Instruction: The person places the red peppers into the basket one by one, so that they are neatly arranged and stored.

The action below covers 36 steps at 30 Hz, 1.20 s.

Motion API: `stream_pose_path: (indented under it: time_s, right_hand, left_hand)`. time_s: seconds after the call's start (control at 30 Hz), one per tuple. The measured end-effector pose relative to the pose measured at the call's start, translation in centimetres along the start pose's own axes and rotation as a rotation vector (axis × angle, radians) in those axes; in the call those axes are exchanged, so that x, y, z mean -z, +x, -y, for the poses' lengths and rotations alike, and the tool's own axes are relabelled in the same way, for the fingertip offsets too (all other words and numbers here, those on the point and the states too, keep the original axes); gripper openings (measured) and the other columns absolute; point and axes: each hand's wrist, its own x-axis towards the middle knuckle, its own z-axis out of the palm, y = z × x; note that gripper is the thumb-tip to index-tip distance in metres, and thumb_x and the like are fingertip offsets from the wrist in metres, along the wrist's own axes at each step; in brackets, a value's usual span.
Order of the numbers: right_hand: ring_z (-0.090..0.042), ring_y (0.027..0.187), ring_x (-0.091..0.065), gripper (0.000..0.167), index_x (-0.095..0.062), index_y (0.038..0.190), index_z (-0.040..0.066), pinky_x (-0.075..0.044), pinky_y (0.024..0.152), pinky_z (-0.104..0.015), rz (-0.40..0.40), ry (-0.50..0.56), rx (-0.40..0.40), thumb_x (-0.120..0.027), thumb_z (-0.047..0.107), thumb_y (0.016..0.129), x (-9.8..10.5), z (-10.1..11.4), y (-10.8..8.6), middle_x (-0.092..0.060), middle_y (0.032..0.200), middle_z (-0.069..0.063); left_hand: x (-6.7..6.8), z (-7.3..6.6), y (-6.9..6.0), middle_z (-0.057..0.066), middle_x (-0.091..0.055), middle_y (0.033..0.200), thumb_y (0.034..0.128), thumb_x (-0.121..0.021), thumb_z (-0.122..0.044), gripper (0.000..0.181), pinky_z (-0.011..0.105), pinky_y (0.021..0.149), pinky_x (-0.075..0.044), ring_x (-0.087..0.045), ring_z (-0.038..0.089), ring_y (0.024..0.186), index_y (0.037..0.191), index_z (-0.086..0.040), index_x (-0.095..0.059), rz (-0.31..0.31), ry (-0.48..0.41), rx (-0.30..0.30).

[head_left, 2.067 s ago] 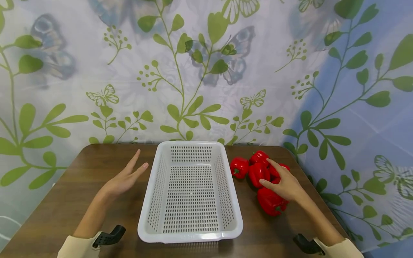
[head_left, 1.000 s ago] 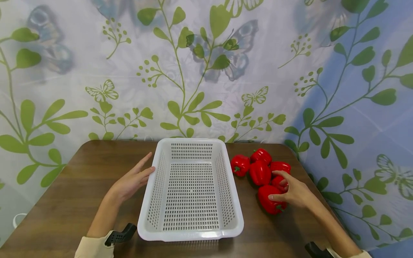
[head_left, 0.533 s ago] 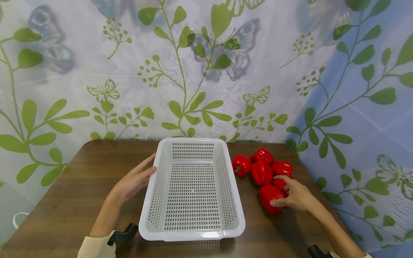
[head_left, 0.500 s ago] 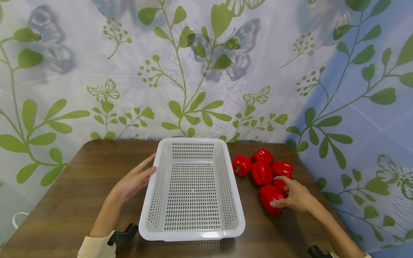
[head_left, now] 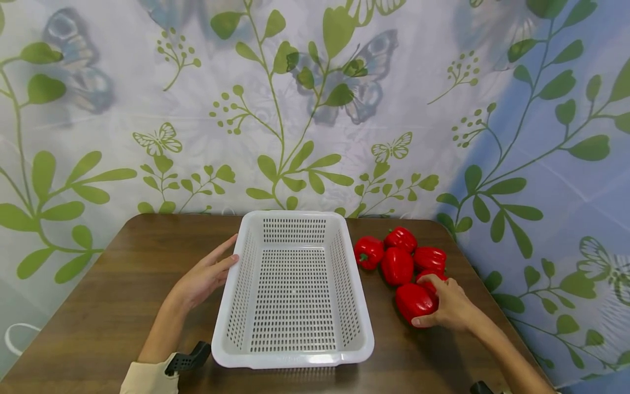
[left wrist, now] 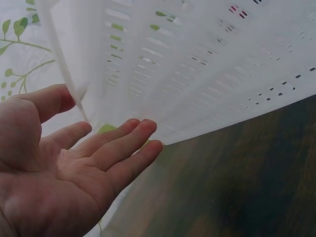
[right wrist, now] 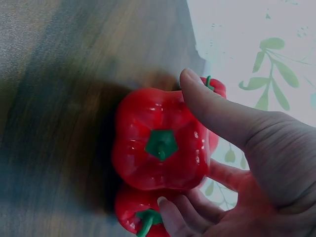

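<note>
**Right-hand grip (head_left: 451, 306) round the near red pepper (head_left: 413, 301), left-hand grip (head_left: 202, 280) at the white basket (head_left: 292, 359)**

The right-hand grip holds the near red pepper, thumb on one side and curled fingers on the other; whether the pepper bears its weight on the worktop (head_left: 162, 243) cannot be told. It is to the right of the white basket, level with the basket's nearer half and apart from its wall. Its green stem (right wrist: 162, 144) faces the right wrist camera. A second red pepper (right wrist: 129, 210) sits right against it, partly covered by the fingers, one fingertip showing in front of it in the right wrist view.

Four more red peppers (head_left: 397, 266) lie clustered beyond these two, right of the basket's farther half; the leftmost is just beside the basket's rim.

The left-hand grip is loose, its fingers stretched out at the basket's left side, its thumb at the rim. The basket stands upright, its slotted floor in plain sight. Left of the basket's near corner are a cream sleeve (head_left: 147, 378) and a black wrist piece (head_left: 189, 359). Behind the basket hangs a pale cloth (head_left: 197, 126) printed with green leaves and butterflies.
</note>
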Motion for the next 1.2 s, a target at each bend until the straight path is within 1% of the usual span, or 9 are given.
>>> stream_pose_path:
  time_s: [0.1, 0.27, 0.5, 0.6, 0.7, 0.87, 0.97, 1.1, 1.2]
  right_hand:
    - [-0.047, 0.109, -0.046, 0.087, -0.049, 0.133, 0.003, -0.054, 0.075, -0.051, -0.005, 0.006, -0.002, -0.096, 0.032, 0.065, -0.1, 0.1, 0.0, -0.051, 0.114, -0.029]
    - [-0.047, 0.109, -0.048, 0.085, -0.050, 0.130, 0.004, -0.054, 0.075, -0.051, -0.032, 0.019, 0.004, -0.096, 0.031, 0.064, -0.3, 0.0, 0.0, -0.050, 0.116, -0.029]
    - [-0.035, 0.101, -0.053, 0.080, -0.054, 0.127, 0.006, -0.053, 0.071, -0.044, -0.053, 0.026, 0.019, -0.096, 0.032, 0.064, -0.1, -0.3, -0.1, -0.053, 0.110, -0.024]
    - [-0.031, 0.099, -0.053, 0.078, -0.055, 0.127, 0.006, -0.052, 0.069, -0.039, -0.046, 0.031, 0.025, -0.095, 0.033, 0.065, 0.3, -0.3, -0.1, -0.053, 0.108, -0.022]
    - [-0.030, 0.099, -0.052, 0.077, -0.055, 0.128, 0.005, -0.051, 0.069, -0.037, -0.029, 0.027, 0.040, -0.094, 0.034, 0.067, 0.8, -0.1, -0.1, -0.054, 0.107, -0.021]
    - [-0.030, 0.101, -0.050, 0.076, -0.054, 0.131, 0.005, -0.050, 0.070, -0.035, 0.002, 0.050, 0.055, -0.091, 0.034, 0.072, 1.7, 0.4, 0.3, -0.055, 0.106, -0.019]
    - [-0.031, 0.103, -0.052, 0.077, -0.051, 0.135, 0.005, -0.052, 0.072, -0.036, 0.016, 0.074, 0.052, -0.088, 0.035, 0.075, 2.2, 1.0, 0.5, -0.057, 0.109, -0.019]
    - [-0.035, 0.108, -0.057, 0.080, -0.045, 0.141, 0.007, -0.058, 0.075, -0.040, 0.039, 0.115, 0.034, -0.086, 0.036, 0.079, 2.7, 1.8, 0.8, -0.059, 0.120, -0.023]
    - [-0.040, 0.114, -0.057, 0.083, -0.041, 0.145, 0.009, -0.060, 0.077, -0.043, 0.051, 0.142, 0.019, -0.084, 0.039, 0.081, 2.9, 2.3, 1.0, -0.057, 0.128, -0.028]
  left_hand:
    - [0.0, 0.1, 0.0, 0.026, -0.049, 0.149, 0.1083, -0.050, -0.029, 0.066, 0.026, 0.098, -0.053, -0.063, 0.035, 0.126, 0.164, -0.029, -0.014, -0.011, -0.008, 0.001]
    - [0.0, 0.1, -0.1, 0.027, -0.047, 0.150, 0.1083, -0.050, -0.030, 0.067, 0.027, 0.099, -0.052, -0.062, 0.036, 0.127, 0.164, -0.028, -0.013, -0.008, -0.001, -0.013]
    - [-0.1, 0.0, 0.0, 0.025, -0.047, 0.151, 0.1079, -0.050, -0.031, 0.067, 0.029, 0.100, -0.053, -0.061, 0.037, 0.128, 0.164, -0.028, -0.014, -0.013, 0.013, -0.012]
    - [-0.1, 0.0, 0.1, 0.026, -0.046, 0.151, 0.1081, -0.050, -0.030, 0.066, 0.029, 0.099, -0.053, -0.061, 0.037, 0.128, 0.164, -0.028, -0.014, -0.011, 0.007, -0.017]
    - [-0.2, 0.1, 0.2, 0.027, -0.044, 0.153, 0.1083, -0.049, -0.030, 0.066, 0.029, 0.100, -0.053, -0.060, 0.037, 0.129, 0.164, -0.028, -0.014, -0.008, 0.008, -0.021]
    - [-0.3, 0.2, 0.2, 0.026, -0.045, 0.153, 0.1079, -0.050, -0.031, 0.066, 0.031, 0.100, -0.055, -0.060, 0.037, 0.130, 0.164, -0.030, -0.015, -0.033, 0.017, -0.012]
    - [-0.4, 0.4, 0.2, 0.026, -0.046, 0.151, 0.1077, -0.051, -0.031, 0.065, 0.033, 0.098, -0.057, -0.061, 0.036, 0.128, 0.164, -0.031, -0.017, -0.048, 0.004, -0.006]
    - [-0.4, 0.6, 0.1, 0.027, -0.048, 0.149, 0.1077, -0.051, -0.031, 0.065, 0.035, 0.095, -0.059, -0.064, 0.034, 0.125, 0.163, -0.031, -0.018, -0.056, -0.015, -0.006]
    - [-0.4, 0.9, 0.0, 0.027, -0.049, 0.147, 0.1078, -0.051, -0.030, 0.066, 0.035, 0.092, -0.060, -0.066, 0.031, 0.121, 0.164, -0.029, -0.017, -0.062, -0.012, -0.017]
